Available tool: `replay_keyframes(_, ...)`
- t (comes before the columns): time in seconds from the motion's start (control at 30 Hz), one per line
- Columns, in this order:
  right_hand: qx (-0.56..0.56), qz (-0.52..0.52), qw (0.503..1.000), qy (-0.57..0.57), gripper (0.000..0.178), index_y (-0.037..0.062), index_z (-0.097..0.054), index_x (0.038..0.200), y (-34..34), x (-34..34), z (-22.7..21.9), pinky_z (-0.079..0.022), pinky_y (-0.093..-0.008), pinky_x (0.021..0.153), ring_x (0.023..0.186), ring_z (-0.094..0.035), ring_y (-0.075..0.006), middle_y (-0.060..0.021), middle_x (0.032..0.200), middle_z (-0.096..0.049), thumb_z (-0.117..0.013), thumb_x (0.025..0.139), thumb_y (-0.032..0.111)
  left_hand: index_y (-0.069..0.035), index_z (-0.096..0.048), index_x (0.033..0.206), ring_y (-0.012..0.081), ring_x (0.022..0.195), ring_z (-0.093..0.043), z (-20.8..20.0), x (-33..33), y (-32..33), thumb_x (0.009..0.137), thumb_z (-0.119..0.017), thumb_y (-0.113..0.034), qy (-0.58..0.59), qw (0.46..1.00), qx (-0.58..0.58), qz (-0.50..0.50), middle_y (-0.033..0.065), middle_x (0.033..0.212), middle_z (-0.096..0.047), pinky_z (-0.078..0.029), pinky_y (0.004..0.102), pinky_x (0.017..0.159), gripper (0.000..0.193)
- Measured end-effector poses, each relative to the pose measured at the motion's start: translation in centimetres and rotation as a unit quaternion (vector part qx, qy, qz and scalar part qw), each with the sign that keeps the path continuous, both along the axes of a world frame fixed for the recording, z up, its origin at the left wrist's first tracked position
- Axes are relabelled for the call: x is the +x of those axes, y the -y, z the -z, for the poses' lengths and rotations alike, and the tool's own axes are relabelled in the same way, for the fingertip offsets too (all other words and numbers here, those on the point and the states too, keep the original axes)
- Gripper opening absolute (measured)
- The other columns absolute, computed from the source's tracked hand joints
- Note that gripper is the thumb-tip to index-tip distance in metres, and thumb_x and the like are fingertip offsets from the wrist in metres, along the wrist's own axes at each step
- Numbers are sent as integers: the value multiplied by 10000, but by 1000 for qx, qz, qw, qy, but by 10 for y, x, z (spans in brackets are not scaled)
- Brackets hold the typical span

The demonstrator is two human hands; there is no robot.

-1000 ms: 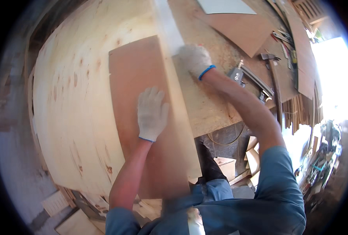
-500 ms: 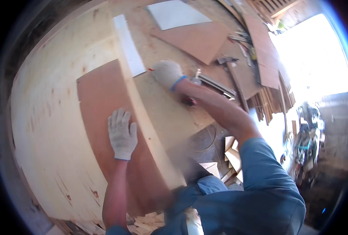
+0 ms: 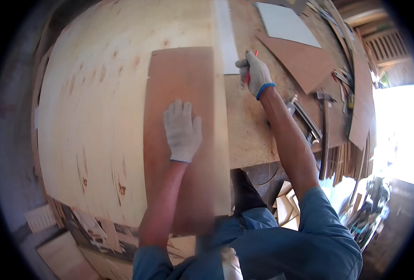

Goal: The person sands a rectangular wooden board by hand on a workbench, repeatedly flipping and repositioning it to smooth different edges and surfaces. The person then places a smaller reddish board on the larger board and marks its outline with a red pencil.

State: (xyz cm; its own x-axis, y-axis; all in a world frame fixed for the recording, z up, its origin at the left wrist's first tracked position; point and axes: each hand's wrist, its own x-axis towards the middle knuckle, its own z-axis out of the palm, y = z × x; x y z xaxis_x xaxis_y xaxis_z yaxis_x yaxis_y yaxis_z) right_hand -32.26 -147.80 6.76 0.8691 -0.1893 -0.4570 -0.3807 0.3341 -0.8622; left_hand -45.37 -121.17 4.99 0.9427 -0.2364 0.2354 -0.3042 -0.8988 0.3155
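My left hand (image 3: pixel 183 133), in a pale knitted glove, lies flat with fingers stretched out on a long reddish-brown thin wood panel (image 3: pixel 179 74). This panel rests on a larger pale plywood sheet (image 3: pixel 99 116), near its right edge. My right hand (image 3: pixel 256 74), in a similar glove with a blue cuff, is closed around a slim red pen (image 3: pixel 247 78). One end of the pen shows above the fingers. This hand is over the table to the right of the plywood, beside a narrow white strip (image 3: pixel 226 42).
A nail gun (image 3: pixel 305 119) lies under my right forearm, with a hammer (image 3: pixel 326 107) to its right. Beyond are a white sheet (image 3: pixel 288 25), a brown offcut (image 3: pixel 305 60) and several hand tools (image 3: pixel 342 79). Wood scraps (image 3: pixel 286 205) sit below the table's near edge.
The view has turned, so the sheets now appear more upright and shifted right. My right hand has lifted and turned, showing more of the pen. My left hand stays flat on the panel.
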Motion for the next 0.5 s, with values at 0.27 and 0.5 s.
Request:
replay_keyframes(0.27,-71,-189,978,51,565,-6,-687,973,-99,128,-9,-317,-252,443,470,-433,-107,-13,601,-512,-487,989,522,-49,-513,1354,419,1367,-425,-13,9,3,892,-668,-199,-92,994,-17,-53,202,1450,-478,-306,550,1166,510)
replay_keyframes(0.5,24,-307,951,37,421,-35,-632,1149,-143,184,-3,-452,-269,507,642,-566,-125,-108,950,-690,-579,978,345,-28,-530,1312,422,1298,-468,-21,17,5,849,-683,-135,-98,992,-32,-67,202,1392,-505,-350,542,1111,500)
